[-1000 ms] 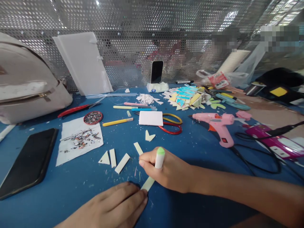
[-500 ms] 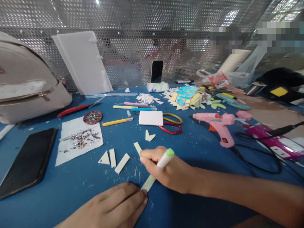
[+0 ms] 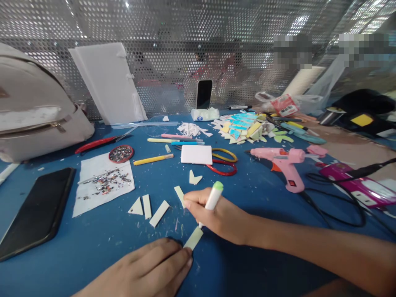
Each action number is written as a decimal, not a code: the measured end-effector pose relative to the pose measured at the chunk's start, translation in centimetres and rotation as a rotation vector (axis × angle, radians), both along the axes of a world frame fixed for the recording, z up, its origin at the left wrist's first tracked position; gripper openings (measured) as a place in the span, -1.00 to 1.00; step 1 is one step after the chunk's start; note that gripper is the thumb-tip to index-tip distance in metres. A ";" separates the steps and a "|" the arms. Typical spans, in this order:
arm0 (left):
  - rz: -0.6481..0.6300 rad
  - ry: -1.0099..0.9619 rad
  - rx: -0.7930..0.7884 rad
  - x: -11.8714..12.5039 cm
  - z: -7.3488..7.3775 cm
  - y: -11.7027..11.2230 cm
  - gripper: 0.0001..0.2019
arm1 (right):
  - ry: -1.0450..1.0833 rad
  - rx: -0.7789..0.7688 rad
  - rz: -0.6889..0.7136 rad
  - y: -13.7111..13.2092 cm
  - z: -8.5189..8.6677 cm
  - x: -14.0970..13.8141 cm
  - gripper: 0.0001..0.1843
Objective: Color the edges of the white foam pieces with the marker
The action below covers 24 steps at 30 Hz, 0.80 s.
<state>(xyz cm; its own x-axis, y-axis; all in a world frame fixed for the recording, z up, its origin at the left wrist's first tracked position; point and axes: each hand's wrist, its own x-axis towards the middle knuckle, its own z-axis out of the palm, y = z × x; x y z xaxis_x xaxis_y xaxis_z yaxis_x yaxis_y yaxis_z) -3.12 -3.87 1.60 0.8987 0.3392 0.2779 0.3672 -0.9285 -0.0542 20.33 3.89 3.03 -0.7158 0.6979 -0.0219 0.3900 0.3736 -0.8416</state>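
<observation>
My right hand (image 3: 216, 216) is closed around a white marker with a green end (image 3: 213, 199), its tip touching a pale green foam strip (image 3: 193, 238) on the blue table (image 3: 93, 247). My left hand (image 3: 148, 270) lies at the bottom, fingertips pressing the near end of that strip; its fingers look flat and together. Other cut foam pieces (image 3: 148, 206) lie just left of my right hand, and a heart-shaped piece (image 3: 194, 177) sits beyond it.
A black phone (image 3: 34, 212) lies at the left, beside a white sheet with glitter bits (image 3: 103, 183). A white block (image 3: 196, 154), scissors (image 3: 224, 161), a pink glue gun (image 3: 283, 161) with its cable, coloured foam scraps (image 3: 243, 127), pens and a beige bag (image 3: 34, 111) surround the work spot.
My right hand lifted and drew back slightly, swinging the marker's green end up and to the right; more of the foam strip now shows. My left hand has stayed put.
</observation>
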 end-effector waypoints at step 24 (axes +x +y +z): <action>0.008 -0.042 0.012 0.4 0.0 0.2 -0.61 | -0.039 -0.062 0.035 0.2 0.2 0.0 -0.57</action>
<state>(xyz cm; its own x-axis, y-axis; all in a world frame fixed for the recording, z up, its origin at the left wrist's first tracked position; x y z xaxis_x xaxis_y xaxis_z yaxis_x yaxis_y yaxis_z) -2.76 -3.65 1.64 0.8834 0.3426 0.3197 0.3768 -0.9249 -0.0499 20.35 4.09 3.24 -0.7377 0.6688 -0.0923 0.4102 0.3354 -0.8481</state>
